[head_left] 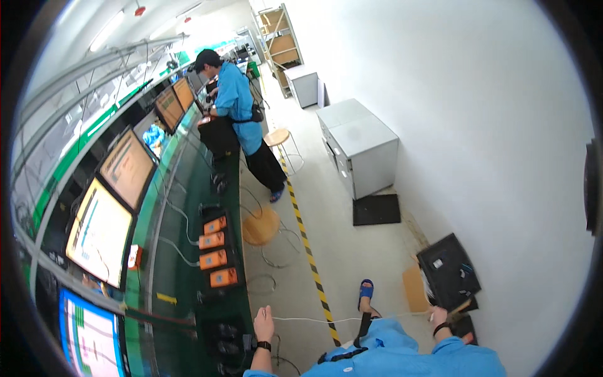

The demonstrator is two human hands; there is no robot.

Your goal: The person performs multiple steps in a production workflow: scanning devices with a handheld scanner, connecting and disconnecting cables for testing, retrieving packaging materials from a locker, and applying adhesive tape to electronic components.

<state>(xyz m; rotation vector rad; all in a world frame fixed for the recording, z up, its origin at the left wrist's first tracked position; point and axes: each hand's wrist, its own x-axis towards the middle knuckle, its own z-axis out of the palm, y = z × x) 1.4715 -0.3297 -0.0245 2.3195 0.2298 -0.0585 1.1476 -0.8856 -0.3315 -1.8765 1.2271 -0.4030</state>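
Observation:
A thin white cable stretches across in front of my body, sagging slightly. My left hand is closed around one end of its visible span, beside the green workbench. On the other side, my right hand grips the cable near the wall, close to a black tray with small items in it. Its fingers are partly hard to make out. Ahead of my left hand, several orange boxy devices lie in a row in a black holder on the bench, with pale leads running to some of them.
Several monitors line the bench's left side. A wooden stool stands by the bench edge. Grey cabinets stand along the right wall. Farther off, a person in blue works at the bench. Yellow-black tape marks the floor.

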